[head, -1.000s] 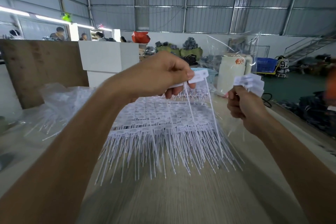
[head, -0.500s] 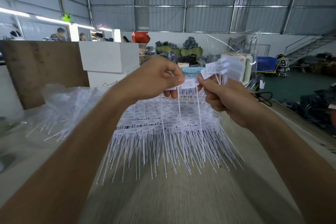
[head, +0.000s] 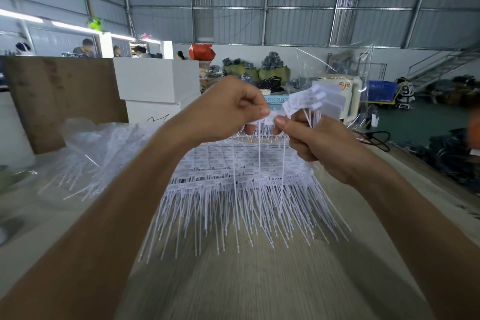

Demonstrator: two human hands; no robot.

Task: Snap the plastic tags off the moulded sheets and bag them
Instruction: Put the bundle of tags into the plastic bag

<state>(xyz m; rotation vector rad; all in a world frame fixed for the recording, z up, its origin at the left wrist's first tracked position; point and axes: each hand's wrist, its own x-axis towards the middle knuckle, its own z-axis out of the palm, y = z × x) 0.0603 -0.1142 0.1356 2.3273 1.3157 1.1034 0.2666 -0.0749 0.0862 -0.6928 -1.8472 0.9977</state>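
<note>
While left hand (head: 228, 109) pinches tag strip (head: 270, 119), right hand (head: 319, 143) pinches it too (w/ snapped tags (head: 317, 101)).

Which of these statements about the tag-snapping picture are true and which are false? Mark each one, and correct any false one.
1. Both hands pinch the same small strip of tags. True: the left hand and the right hand meet on the strip.
2. The right hand holds nothing else. False: it also grips a bunch of loose tags.
3. The pile of moulded sheets lies on the wooden table. True.
4. The clear plastic bag lies right of the pile. False: it lies to the left.
5. Both hands rest on the table. False: they are raised above the pile.
</note>
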